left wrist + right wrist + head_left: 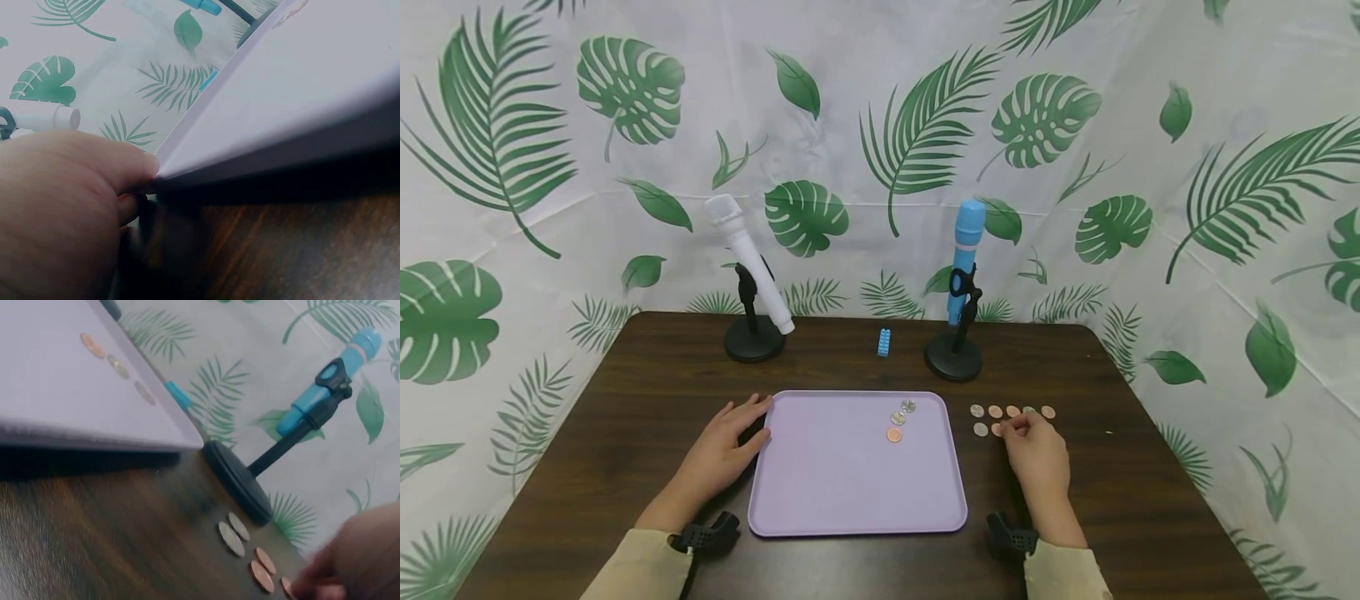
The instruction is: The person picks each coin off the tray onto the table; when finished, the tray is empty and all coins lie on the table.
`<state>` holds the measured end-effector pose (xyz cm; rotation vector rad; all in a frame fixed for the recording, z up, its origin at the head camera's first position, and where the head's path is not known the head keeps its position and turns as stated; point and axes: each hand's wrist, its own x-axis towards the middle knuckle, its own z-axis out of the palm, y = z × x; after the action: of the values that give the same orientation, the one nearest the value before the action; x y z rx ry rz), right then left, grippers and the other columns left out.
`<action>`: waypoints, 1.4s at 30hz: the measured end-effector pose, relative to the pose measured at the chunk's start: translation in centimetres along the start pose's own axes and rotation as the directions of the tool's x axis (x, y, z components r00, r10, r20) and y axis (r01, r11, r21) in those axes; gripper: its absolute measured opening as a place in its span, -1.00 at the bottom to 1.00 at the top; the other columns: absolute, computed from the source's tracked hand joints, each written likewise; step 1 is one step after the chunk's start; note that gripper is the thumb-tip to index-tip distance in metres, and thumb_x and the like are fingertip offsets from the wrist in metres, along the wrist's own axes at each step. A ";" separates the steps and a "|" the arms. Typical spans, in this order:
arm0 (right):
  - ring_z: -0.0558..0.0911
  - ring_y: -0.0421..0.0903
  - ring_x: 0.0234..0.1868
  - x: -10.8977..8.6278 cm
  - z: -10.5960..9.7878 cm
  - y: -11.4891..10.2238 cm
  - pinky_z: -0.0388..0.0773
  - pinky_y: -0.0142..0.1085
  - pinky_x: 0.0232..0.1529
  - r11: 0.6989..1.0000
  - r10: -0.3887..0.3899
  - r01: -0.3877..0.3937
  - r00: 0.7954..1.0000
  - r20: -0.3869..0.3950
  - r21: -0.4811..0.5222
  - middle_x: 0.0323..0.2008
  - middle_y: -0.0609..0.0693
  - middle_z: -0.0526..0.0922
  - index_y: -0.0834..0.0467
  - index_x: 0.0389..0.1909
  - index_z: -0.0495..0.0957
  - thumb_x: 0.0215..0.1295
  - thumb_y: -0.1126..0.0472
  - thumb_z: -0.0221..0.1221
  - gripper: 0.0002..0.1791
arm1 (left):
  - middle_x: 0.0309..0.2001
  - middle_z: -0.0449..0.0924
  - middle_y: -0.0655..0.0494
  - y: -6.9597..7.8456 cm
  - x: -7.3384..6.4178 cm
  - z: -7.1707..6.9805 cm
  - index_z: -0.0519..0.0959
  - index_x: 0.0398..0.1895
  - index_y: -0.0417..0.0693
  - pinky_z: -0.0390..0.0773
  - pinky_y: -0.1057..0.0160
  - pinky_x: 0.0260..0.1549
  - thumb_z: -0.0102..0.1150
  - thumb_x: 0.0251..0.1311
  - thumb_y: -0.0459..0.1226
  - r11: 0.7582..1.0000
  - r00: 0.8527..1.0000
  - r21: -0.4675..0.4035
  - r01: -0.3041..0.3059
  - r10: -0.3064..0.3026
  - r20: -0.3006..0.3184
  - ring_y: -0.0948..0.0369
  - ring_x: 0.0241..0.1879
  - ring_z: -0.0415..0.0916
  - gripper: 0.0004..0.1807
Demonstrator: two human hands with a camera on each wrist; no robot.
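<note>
Loose coins (995,412) are hovered over closely, right of the lilac tray (835,467).
On the worktop (640,433), those two rows are partly covered by the right hand (1039,454), fingers bent (whether one is pinched cannot be told); the tray's rim is touched by the relaxed, ungripping left hand (722,448). Neighbours could be knocked askew by crowded fingertips; the three inner coins (898,418) could slide were the rim shoved.
</note>
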<state>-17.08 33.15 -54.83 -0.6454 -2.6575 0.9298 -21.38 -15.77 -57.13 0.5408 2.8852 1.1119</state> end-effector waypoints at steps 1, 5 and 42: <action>0.67 0.02 -0.32 0.0 0.0 -0.2 0.48 -0.24 -0.40 0.999 0.003 -0.002 1.000 -0.027 0.047 -0.24 0.16 0.76 0.22 0.01 0.69 0.60 0.07 0.21 -0.71 | 0.62 0.41 -0.10 0.0 0.0 0.0 0.42 0.64 -0.01 -0.01 -0.41 0.69 0.26 0.57 -0.15 1.000 1.000 -0.002 -0.002 0.002 -0.001 -0.15 0.70 0.20 -0.36; 0.61 -0.12 -0.35 -0.1 0.5 -1.4 0.48 -0.39 -0.41 0.930 -0.026 0.064 0.994 -0.108 0.362 -0.23 0.18 0.72 0.21 0.09 0.61 0.68 0.18 0.10 -0.79 | 0.62 0.41 -0.10 0.1 -0.1 0.0 0.41 0.65 -0.01 -0.02 -0.40 0.69 0.25 0.57 -0.14 1.000 1.000 -0.002 0.001 -0.001 -0.005 -0.15 0.70 0.19 -0.36; 0.49 -0.25 -0.17 -4.7 4.9 -5.1 0.13 -0.10 -0.04 0.780 -0.623 0.594 0.712 0.324 0.195 -0.24 -0.39 0.81 -0.21 -0.19 0.85 0.24 0.24 0.56 -0.75 | 0.61 0.43 -0.10 0.2 -0.4 0.2 0.43 0.63 -0.02 -0.02 -0.40 0.69 0.28 0.55 -0.16 1.000 1.000 -0.011 -0.010 0.010 -0.019 -0.15 0.69 0.21 -0.36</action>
<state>-16.52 24.72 -55.77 0.4872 -2.8135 1.0006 -20.91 -15.60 -57.17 0.5482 2.8943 1.1394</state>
